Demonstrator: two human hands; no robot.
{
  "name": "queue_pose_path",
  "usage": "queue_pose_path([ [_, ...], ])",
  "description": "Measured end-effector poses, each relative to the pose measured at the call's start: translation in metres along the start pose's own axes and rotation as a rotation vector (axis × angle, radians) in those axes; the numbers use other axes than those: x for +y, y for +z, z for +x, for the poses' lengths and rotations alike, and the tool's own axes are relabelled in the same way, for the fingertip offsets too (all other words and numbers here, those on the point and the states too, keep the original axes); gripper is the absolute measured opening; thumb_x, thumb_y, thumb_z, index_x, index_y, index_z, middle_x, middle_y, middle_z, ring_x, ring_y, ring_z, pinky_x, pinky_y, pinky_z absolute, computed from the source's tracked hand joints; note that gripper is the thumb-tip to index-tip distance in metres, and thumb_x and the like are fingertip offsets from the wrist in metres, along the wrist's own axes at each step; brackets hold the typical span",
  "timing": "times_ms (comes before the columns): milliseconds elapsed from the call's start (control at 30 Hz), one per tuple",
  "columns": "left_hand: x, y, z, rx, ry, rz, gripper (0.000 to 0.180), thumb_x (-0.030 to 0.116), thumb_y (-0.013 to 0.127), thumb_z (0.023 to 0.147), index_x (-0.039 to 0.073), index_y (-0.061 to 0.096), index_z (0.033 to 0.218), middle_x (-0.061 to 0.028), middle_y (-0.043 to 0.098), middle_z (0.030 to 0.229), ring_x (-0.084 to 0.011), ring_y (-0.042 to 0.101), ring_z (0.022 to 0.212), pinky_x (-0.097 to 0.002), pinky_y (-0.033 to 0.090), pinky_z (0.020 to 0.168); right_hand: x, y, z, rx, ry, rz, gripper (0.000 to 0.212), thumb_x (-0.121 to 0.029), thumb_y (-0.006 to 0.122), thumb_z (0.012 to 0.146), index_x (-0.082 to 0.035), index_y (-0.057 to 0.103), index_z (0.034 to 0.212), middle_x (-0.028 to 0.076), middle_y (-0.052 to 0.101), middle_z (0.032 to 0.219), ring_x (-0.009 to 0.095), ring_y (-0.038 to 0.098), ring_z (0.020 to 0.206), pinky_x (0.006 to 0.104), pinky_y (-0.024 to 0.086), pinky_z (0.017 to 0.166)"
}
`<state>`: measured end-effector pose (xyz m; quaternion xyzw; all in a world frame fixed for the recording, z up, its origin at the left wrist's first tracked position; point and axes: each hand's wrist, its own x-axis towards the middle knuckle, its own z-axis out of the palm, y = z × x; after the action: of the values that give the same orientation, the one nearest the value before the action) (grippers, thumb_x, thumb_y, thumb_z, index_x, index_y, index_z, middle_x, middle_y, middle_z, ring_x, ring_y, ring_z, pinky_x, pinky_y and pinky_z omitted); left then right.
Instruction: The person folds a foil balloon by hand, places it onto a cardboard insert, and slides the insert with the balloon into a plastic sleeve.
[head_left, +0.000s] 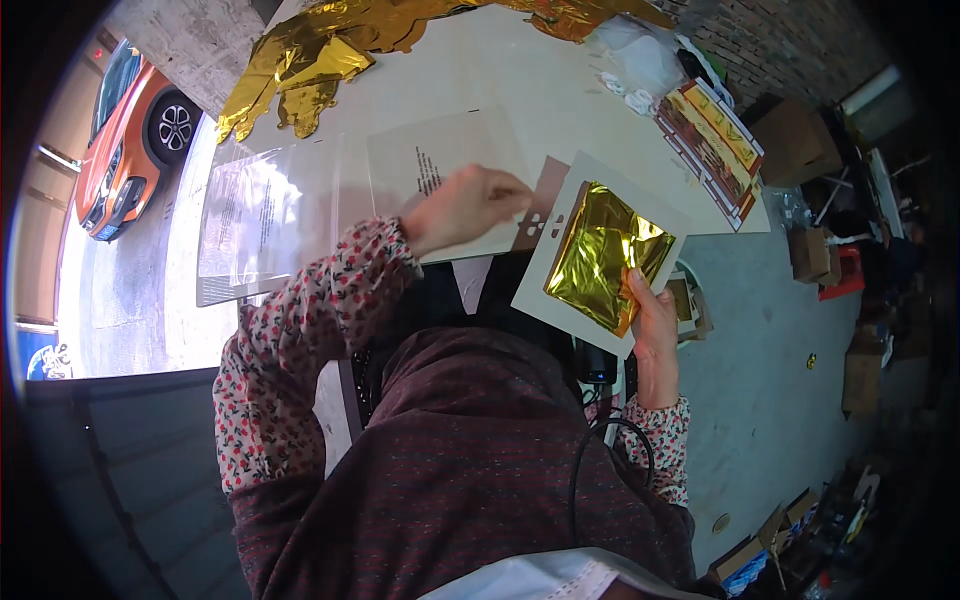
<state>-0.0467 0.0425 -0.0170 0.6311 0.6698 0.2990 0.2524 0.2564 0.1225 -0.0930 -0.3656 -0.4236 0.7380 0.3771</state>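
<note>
My right hand [655, 318] grips a white card [537, 283] at its lower right edge, with the thumb on top. A crinkled sheet of gold foil [596, 262] covers the middle of that card. Beside its upper left edge shows a brownish-pink strip [548, 185], with small cut-out holes close by. My left hand [468, 208] is raised left of the strip, fingers pinched together; what they hold, if anything, is too small to make out. Under and beyond this hand, clear plastic bags [395, 155] with dark printing lie on the pale table [480, 75].
More gold foil [320, 75] is heaped along the table's far edge. Clear plastic [635, 55] and a colourful printed sheet [715, 145] lie at the far right. Cardboard boxes [795, 140] stand beyond on the right. An orange car [130, 150] is outside at left.
</note>
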Motion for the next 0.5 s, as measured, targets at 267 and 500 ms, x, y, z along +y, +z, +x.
queue_pose_path([
  [267,0.006,0.016,-0.018,-0.28,-0.375,-0.999,0.021,0.019,0.061,0.098,0.0,0.064,0.107,-0.0049,0.067,0.089,-0.0108,0.063,0.077,-0.0238,0.052,0.072,0.003,0.0,-0.003,-0.036,0.009,-0.006,0.022,-0.011,0.066,0.094,-0.004,0.066,0.115,0.005,0.07,0.107,0.011,0.065,0.097,0.0267,0.05,0.088],
  [500,0.006,0.015,-0.022,-0.302,-0.361,-1.096,0.015,0.013,0.058,0.098,0.0,0.064,0.103,-0.0049,0.066,0.089,-0.0128,0.063,0.075,-0.0247,0.052,0.07,0.005,-0.001,-0.004,-0.04,0.036,0.009,0.022,-0.01,0.065,0.094,-0.005,0.066,0.115,0.003,0.069,0.108,0.011,0.065,0.098,0.0267,0.049,0.09],
])
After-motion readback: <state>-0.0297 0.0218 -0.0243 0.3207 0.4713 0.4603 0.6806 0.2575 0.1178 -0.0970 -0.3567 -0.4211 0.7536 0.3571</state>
